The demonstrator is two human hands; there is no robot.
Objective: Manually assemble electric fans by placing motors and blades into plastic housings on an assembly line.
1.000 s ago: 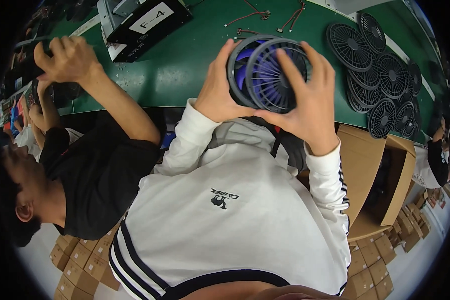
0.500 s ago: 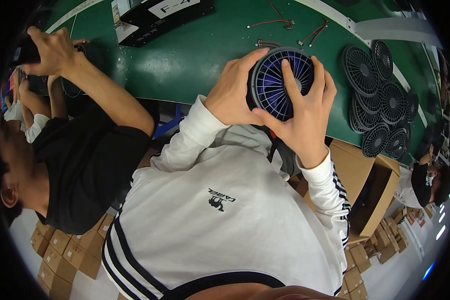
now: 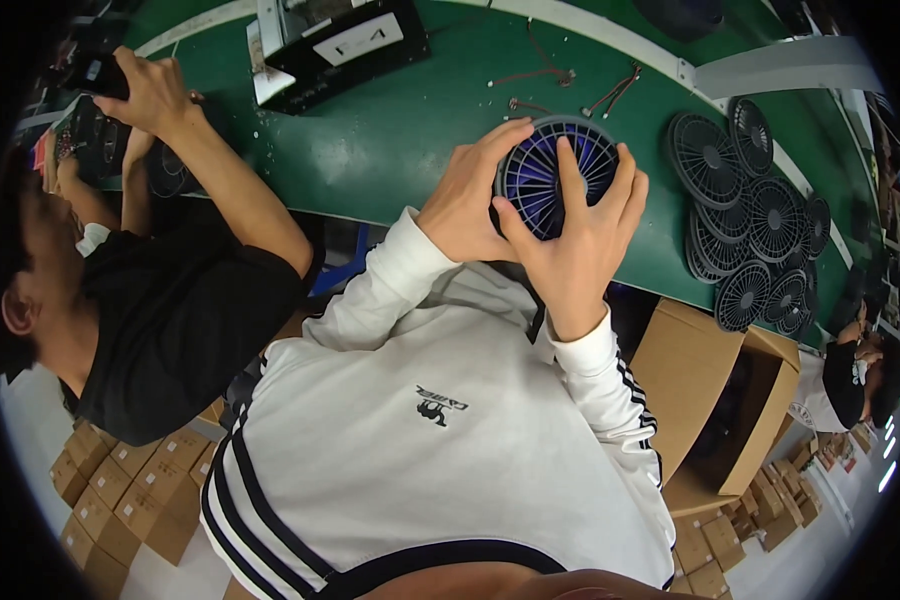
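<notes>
Between my two hands is a small round fan [image 3: 540, 185] with a dark grille and blue-purple blades behind it. My left hand [image 3: 470, 190] wraps the fan's left side, its fingers reaching along the rim. Across the front and right rim spread the fingers of my right hand [image 3: 580, 225], with the thumb near the lower left of the grille and one finger lying over the grille. The fan is held over the near edge of the green table [image 3: 370, 150]. Its back is hidden from view.
Several dark round fan grilles [image 3: 775, 215] lie piled on the table at right. Short red-black wires [image 3: 610, 92] lie beyond the fan. A black box-shaped device [image 3: 355, 55] stands at far left. An open carton [image 3: 690, 385] sits below right. A co-worker's arm [image 3: 240, 185] is at left.
The view has shifted slightly. My right hand's thumb has moved over the lower left of the grille, and the fan faces up more squarely. The co-worker's raised hand has moved right.
</notes>
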